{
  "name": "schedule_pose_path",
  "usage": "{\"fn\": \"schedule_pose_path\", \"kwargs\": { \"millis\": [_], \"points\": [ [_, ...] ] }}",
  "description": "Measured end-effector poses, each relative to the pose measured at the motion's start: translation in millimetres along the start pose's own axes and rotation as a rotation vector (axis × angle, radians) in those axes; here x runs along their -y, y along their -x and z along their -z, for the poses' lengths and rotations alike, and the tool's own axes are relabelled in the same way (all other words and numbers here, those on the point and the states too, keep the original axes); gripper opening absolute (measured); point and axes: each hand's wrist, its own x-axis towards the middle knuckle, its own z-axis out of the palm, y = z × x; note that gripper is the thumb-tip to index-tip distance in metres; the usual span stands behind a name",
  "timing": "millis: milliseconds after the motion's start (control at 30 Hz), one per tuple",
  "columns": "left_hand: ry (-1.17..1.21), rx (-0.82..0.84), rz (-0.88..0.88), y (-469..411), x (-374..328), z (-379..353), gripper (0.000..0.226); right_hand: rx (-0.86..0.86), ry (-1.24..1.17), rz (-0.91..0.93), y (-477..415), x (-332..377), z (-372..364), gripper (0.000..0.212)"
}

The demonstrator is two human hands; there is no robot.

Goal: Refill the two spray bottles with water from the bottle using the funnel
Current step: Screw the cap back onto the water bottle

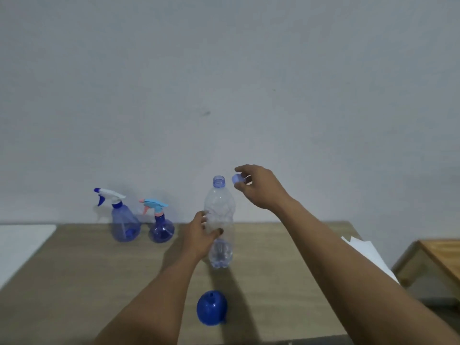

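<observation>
The clear water bottle (220,225) is seen standing upright on the desk (74,282), its long axis vertical and its neck uncapped. It is steadied at mid-body by the left hand (199,236), whose grip is closed round it, fingers curled on the far side and thumb on the near side. Little water can be made out inside; the level cannot be read with certainty.

Just to the right of the open neck, and at about its height, the blue cap (236,179) is pinched between thumb and fingertips of the right hand (258,188); that grip is closed on the cap alone, clear of the bottle.

The blue funnel (212,308) lies on the desk near the front edge, between the forearms, its wide mouth apparently down or tipped; it is touched by neither hand. The two spray bottles are set well to the left by the wall: the larger one with the white trigger head (123,220) and, just beside it, the smaller one with the light-blue head (160,225). Both heads are on.

The coming move is judged to turn on that: the spray bottles lie to the left of the held bottle, nearer the left hand, and must be opened before the funnel can be seated.
</observation>
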Motion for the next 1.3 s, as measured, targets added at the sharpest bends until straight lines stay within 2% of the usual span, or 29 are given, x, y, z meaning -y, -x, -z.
{"fn": "schedule_pose_path", "kwargs": {
  "millis": [233, 500, 567, 667, 733, 800, 933, 1100, 1300],
  "points": [
    [0.077, 0.065, 0.021, -2, 0, 0, 0.063, 0.173, 0.13, 0.077, -26, 35, -6, 0.029],
    [0.075, 0.062, 0.015, -9, 3, -2, 0.063, 0.161, 0.055, 0.048, -38, 20, -16, 0.01],
    [0.059, 0.071, 0.022, -9, 2, -2, 0.061, 0.15, 0.071, 0.021, -40, 22, -16, 0.016],
    [0.047, 0.074, 0.028, -10, 4, -2, 0.061, 0.064, 0.214, 0.016, -38, 22, -23, 0.042],
    [0.041, 0.071, 0.016, -9, 3, -3, 0.059, 0.028, 0.203, 0.008, -34, 16, -31, 0.052],
    [0.046, 0.073, 0.011, -9, 3, -4, 0.059, 0.047, 0.082, 0.003, -30, 10, -37, 0.052],
    [0.051, 0.066, 0.006, -12, 6, -6, 0.059, 0.024, -0.016, 0.002, -30, 5, -40, 0.032],
    [0.045, 0.076, -0.008, -14, 5, -8, 0.06, -0.021, -0.038, -0.08, -29, 2, -38, 0.052],
    [0.034, 0.061, 0.0, -17, 4, -10, 0.062, 0.018, -0.067, -0.017, -33, 0, -33, 0.021]
  ]
}}
